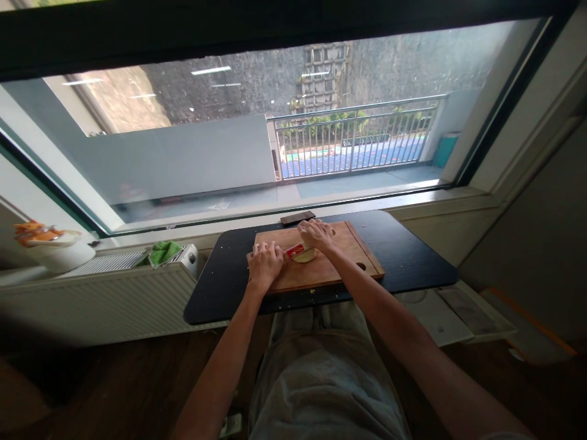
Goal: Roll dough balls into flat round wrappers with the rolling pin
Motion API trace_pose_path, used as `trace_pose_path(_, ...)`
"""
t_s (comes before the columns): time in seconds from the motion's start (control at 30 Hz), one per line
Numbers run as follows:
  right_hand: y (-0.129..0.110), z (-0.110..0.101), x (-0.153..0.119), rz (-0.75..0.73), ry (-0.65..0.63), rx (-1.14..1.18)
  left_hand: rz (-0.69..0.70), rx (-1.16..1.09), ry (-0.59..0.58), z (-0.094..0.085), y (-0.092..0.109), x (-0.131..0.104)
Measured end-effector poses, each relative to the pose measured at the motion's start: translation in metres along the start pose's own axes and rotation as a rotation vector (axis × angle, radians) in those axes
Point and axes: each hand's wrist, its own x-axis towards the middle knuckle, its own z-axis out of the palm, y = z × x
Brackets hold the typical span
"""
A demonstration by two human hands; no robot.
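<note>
A wooden cutting board (355, 250) lies on a small black table (413, 260) under the window. My left hand (265, 264) is closed at the board's left end around a tool with a red part (296, 250) that points toward the right; its blade is not clear. My right hand (316, 235) rests on top of a pale round piece of food (306, 256) in the middle of the board, fingers curled over it. The red tool touches the food's left side.
A dark flat object (298, 217) lies at the table's far edge. On the left, a white radiator (92, 299) carries a green cloth (164, 252) and a white bowl (57, 253). Crumbs dot the table. My lap is below the table edge.
</note>
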Motion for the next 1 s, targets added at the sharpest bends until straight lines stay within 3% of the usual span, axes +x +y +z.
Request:
trace_pose_path(0.47,-0.009,-0.016,0.026,0.052,0.017,0.061,-0.06,-0.042,-0.07,0.0,-0.005,0.032)
trace_pose_path(0.73,-0.005,-0.013,0.031,0.04,-0.031,0.05,-0.069,-0.032,-0.077,0.003,-0.01,0.05)
trace_pose_path(1.0,0.0,-0.008,0.039,-0.008,-0.01,0.038,-0.011,-0.024,-0.138,-0.004,-0.002,0.053)
